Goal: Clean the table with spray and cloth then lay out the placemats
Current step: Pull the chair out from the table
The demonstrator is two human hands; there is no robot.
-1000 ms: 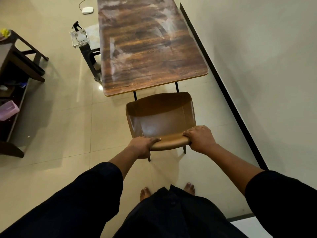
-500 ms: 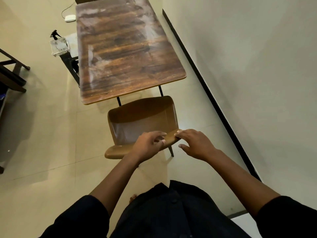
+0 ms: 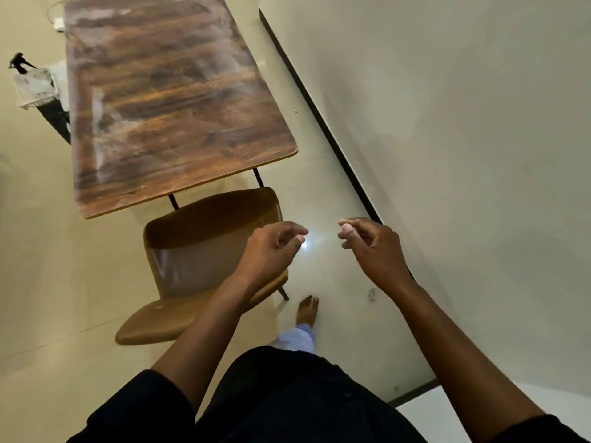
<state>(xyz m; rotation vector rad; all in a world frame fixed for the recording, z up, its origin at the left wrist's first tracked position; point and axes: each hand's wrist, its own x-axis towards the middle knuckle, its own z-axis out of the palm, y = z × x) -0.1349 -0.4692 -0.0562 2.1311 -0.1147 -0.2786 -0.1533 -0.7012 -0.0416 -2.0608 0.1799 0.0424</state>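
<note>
Chair [image 3: 204, 251] released since the earlier frame, left hand [image 3: 271, 251] and right hand [image 3: 372, 247] lifted clear, fingers loosely curled, nothing held

We wear loose black short-sleeved top [image 3: 297, 398], sleeves ending near elbows, forearms bare. Pale blue trouser leg [image 3: 295, 338] shows below hem. Bare foot [image 3: 307, 310], no shoe. No rings, watch or bracelets visible on us.

1. Dim, warm indoor light; a small bright glare spot on the glossy floor [image 3: 303, 244].
2. Pale sheen streaks the bench [image 3: 166, 100].
3. Wide-angle lens bends edges; slight softness throughout.
</note>
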